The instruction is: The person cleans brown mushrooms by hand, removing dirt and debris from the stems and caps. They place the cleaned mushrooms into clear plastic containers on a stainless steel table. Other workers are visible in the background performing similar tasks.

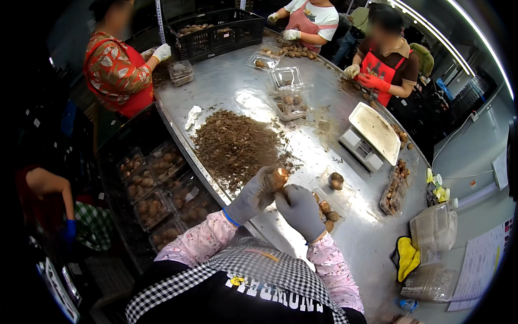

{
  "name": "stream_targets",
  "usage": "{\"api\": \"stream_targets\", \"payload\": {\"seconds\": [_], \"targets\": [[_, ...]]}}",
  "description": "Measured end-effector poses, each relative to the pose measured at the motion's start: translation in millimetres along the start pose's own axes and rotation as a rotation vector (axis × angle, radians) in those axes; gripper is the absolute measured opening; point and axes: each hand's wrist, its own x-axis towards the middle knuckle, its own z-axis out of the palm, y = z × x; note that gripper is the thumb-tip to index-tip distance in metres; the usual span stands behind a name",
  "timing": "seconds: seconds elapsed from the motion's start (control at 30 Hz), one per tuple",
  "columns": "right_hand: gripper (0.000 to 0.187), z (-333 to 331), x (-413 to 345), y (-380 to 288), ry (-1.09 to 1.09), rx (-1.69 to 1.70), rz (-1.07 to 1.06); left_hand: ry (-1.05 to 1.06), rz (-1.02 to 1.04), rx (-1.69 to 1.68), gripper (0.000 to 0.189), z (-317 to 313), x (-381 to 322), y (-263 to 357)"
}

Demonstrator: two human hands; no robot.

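My left hand (251, 196), in a grey glove, grips a brown taro corm (280, 176) with a pale cut end. My right hand (301, 211), gloved alike, has its fingers curled close against the corm's lower side. What lies inside those right fingers is hidden. Just beyond both hands, a broad heap of brown husk scraps (236, 141) covers part of the metal table (218, 87). A clear plastic tray (342, 208) lies to the right of my right hand. Several corms (330, 214) sit there, and one darker corm (336, 181) is farther back.
A weighing scale (366, 139) stands at right, near a filled clear box (394, 190). Packed punnets (153, 206) fill a black crate at left. Gloved co-workers (119, 77) (309, 22) (382, 65) stand around the table. Stacked clear boxes (433, 227) and a yellow cloth (408, 257) lie along the right edge.
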Motion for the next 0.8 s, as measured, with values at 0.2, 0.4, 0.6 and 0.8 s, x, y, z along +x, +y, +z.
{"api": "stream_targets", "payload": {"seconds": [0.2, 0.4, 0.6, 0.8], "targets": [[0.023, 1, -4, 9, 0.269, 0.13, -0.045, -0.03, -0.007, -0.307, 0.045, -20, 4, -8], [0.023, -4, 1, -1, 0.044, 0.189, 0.137, 0.09, -0.009, -0.149, 0.04, 15, 5, -6], [0.021, -3, 3, 38, 0.264, 0.255, 0.282, -0.149, -0.002, -0.463, 0.032, -13, 6, -11], [0.026, 2, -1, 4, 0.244, 0.141, 0.072, 0.119, -0.057, -0.324, 0.024, 12, 2, -7]]}}
